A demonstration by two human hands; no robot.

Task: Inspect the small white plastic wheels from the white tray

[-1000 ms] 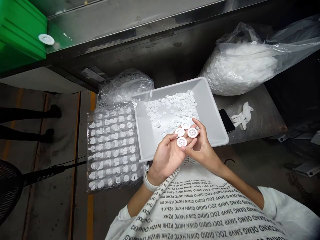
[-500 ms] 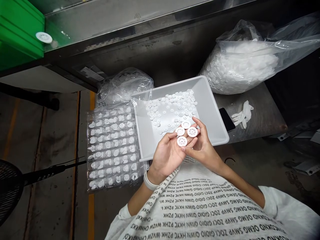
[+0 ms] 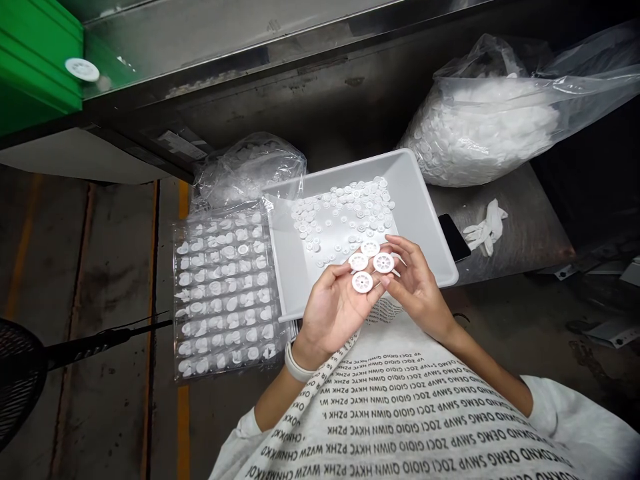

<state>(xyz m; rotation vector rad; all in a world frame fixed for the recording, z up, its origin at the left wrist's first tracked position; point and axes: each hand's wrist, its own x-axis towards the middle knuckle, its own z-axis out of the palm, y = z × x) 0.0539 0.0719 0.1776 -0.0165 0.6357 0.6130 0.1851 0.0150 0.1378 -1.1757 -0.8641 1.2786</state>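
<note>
Several round white spoked plastic wheels (image 3: 363,283) rest on the upturned palm and fingers of my left hand (image 3: 333,307). That hand's thumb presses near the leftmost wheel (image 3: 358,261). My right hand (image 3: 417,290) is close on the right, its fingers curved and apart from the thumb. Its fingertips are beside the rightmost wheel (image 3: 383,263); whether they touch it I cannot tell. Both hands are over the near edge of a grey plastic tray (image 3: 425,233). Many small white discs (image 3: 363,197) lie scattered on the tray's floor.
Left of the tray is a clear compartment tray (image 3: 225,293) filled with white parts. Behind stand a clear bag (image 3: 250,170) and a large bag of white parts (image 3: 485,133). A phone (image 3: 454,237) and white glove (image 3: 486,229) lie right. A fan (image 3: 20,373) is left.
My right hand has shifted slightly right, its thumb drawing away from the left palm. The wheels in my left hand have moved slightly left.
</note>
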